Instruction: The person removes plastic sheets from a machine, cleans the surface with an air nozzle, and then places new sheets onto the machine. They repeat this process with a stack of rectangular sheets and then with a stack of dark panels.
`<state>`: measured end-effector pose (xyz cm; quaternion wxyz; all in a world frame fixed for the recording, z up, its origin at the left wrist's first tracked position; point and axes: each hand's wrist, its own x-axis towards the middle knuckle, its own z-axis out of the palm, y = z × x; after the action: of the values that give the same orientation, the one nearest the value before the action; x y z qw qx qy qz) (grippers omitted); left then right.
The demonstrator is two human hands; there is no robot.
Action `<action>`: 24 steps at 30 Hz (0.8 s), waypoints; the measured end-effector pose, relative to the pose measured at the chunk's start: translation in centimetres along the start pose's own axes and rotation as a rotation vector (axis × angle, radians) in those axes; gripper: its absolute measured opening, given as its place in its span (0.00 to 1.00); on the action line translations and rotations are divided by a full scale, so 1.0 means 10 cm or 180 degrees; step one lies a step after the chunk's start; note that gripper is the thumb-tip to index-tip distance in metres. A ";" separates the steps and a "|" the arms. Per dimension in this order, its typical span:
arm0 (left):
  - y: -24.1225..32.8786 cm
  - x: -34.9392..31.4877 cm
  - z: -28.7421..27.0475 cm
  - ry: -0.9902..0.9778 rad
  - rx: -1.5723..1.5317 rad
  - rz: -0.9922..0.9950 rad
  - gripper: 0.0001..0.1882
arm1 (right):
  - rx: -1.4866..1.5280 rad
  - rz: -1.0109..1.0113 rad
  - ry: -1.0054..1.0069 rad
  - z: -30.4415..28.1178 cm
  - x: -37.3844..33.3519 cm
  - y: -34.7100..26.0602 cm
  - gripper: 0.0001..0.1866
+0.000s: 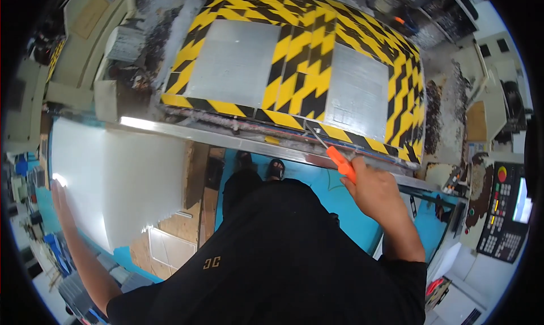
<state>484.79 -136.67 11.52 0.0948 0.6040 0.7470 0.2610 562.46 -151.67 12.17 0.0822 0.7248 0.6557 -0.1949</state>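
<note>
One orange-handled tool (pixel 340 162) sits in the right hand (pixel 374 190), fingers curled closed around its grip, its thin metal shaft reaching the front edge of the yellow-and-black striped platform (pixel 297 90) near that edge's middle. The left hand (pixel 63 203), fingers extended and apparently holding nothing, is at the left edge of a glossy white panel (pixel 133 183); contact is impossible to tell.

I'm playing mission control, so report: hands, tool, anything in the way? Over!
Right hand gripping orange-handled tool. Left hand open by white panel, contact unclear. Tool's far end at yellow-black hazard tape, nothing seen blocking it.
</note>
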 end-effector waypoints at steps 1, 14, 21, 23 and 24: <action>-0.15 0.03 -0.05 0.0009 -0.0036 0.0027 0.29 | -0.0010 0.0158 -0.0036 0.01 -0.07 0.08 0.18; -0.04 0.04 -0.04 -0.0033 -0.0336 -0.0157 0.31 | 0.0187 0.1807 -0.0241 0.34 -0.62 1.20 0.20; -0.01 0.04 0.09 0.0011 -0.0421 -0.0253 0.34 | 0.0635 0.2326 0.0361 0.56 -0.45 1.48 0.23; -0.40 0.09 0.00 -0.0157 -0.1196 -0.0454 0.34 | 0.0610 0.2187 -0.0009 0.65 -0.15 1.04 0.23; -0.80 0.13 -0.32 -0.0288 -0.1899 -0.0636 0.34 | 0.0835 0.1332 0.0070 0.54 -0.07 0.82 0.25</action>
<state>476.15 -137.41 10.44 0.3262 0.4842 0.6882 0.4308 569.53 -155.40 6.44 0.0190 0.8513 0.4613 -0.2492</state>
